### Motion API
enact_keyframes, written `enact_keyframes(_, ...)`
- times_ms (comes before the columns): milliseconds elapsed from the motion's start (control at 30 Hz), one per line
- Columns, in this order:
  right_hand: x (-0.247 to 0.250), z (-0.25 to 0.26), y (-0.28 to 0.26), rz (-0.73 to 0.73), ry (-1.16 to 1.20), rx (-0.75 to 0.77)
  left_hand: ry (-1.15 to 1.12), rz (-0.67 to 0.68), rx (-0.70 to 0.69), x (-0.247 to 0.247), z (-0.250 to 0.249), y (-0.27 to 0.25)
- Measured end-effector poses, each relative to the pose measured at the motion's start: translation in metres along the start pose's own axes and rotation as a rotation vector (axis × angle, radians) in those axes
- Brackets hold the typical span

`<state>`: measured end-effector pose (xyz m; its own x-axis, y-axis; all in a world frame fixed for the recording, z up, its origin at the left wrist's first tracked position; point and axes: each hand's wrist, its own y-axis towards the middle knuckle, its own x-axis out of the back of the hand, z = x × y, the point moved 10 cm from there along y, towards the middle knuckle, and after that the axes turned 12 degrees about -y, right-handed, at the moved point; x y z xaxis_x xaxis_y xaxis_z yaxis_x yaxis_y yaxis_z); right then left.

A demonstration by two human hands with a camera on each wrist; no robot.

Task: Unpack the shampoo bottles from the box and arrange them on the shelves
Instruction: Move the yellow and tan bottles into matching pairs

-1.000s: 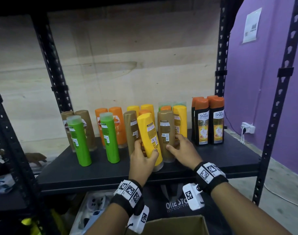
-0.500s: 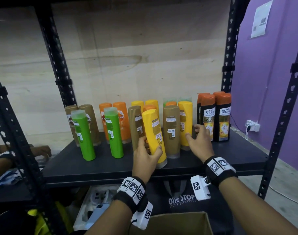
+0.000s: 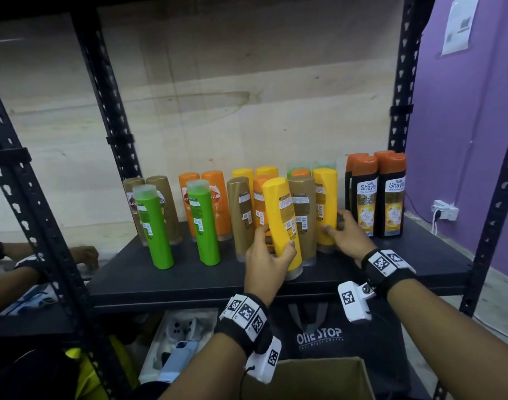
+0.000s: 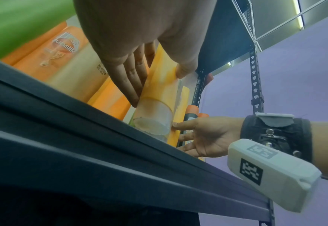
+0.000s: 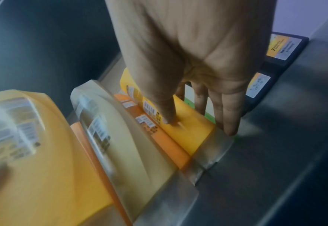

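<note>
Shampoo bottles in green, brown, orange and yellow stand on the black shelf (image 3: 189,284). My left hand (image 3: 275,241) grips the front yellow bottle (image 3: 280,215) near its lower half; the bottle leans left, its clear cap (image 4: 151,123) down near the shelf's front edge. In the left wrist view my fingers (image 4: 132,79) lie along one side and my thumb on the other. My right hand (image 3: 335,226) pinches the lower part of a second yellow bottle (image 3: 326,203), thumb (image 5: 166,113) on its face and fingers behind. The cardboard box (image 3: 319,379) sits below, its inside hidden.
Black Shayla bottles (image 3: 391,197) stand just right of my right hand. Two green bottles (image 3: 157,229) stand at the front left. A black bag (image 3: 319,337) and a white tray (image 3: 174,342) lie under the shelf. Another person's hand (image 3: 85,255) rests at the left.
My right hand left the brown bottle and moved right onto the second yellow bottle. My left hand keeps its hold on the leaning front yellow bottle.
</note>
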<state>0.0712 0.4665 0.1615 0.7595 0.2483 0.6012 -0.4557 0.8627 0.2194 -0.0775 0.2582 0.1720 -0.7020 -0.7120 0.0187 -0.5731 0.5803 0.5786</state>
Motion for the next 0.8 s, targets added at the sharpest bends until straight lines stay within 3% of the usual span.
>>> enact_keyframes(233,0.008,0.002,-0.009,-0.025,-0.075,0.056,-0.015,0.047,-0.008,-0.021,-0.007,-0.008)
enact_keyframes(433,0.030,-0.007,-0.028,-0.140,-0.201,0.124,-0.075,0.081,-0.018,-0.047,-0.010,-0.013)
enact_keyframes(800,0.094,-0.050,-0.061,-0.280,-0.208,0.160,-0.047,0.213,-0.051,-0.144,-0.014,-0.003)
